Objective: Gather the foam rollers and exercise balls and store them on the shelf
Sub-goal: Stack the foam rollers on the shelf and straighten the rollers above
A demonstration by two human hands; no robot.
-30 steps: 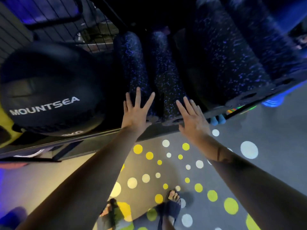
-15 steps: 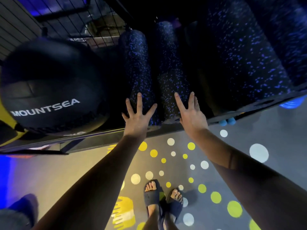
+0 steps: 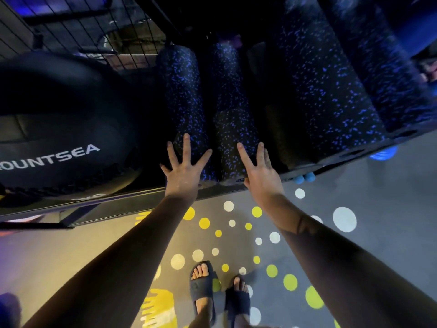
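Two slim black foam rollers with blue speckles lie side by side on the dark shelf [image 3: 132,204], ends toward me: the left roller [image 3: 182,95] and the right roller [image 3: 233,124]. My left hand [image 3: 185,170] rests flat with fingers spread on the near end of the left roller. My right hand [image 3: 261,172] lies open, fingers apart, against the near end of the right roller. A large black exercise ball [image 3: 59,124] marked MOUNTSEA sits on the shelf to the left. Two thicker speckled rollers [image 3: 319,86] lie to the right.
A wire mesh panel [image 3: 78,27] backs the shelf at upper left. Below is grey floor with yellow and white dots [image 3: 257,211]. My feet in dark slides [image 3: 203,285] stand near the shelf. Small blue balls [image 3: 303,178] show under the shelf edge.
Both hands have stayed on the roller ends, fingers spread. My feet have stepped in closer beneath the shelf and the view has shifted slightly.
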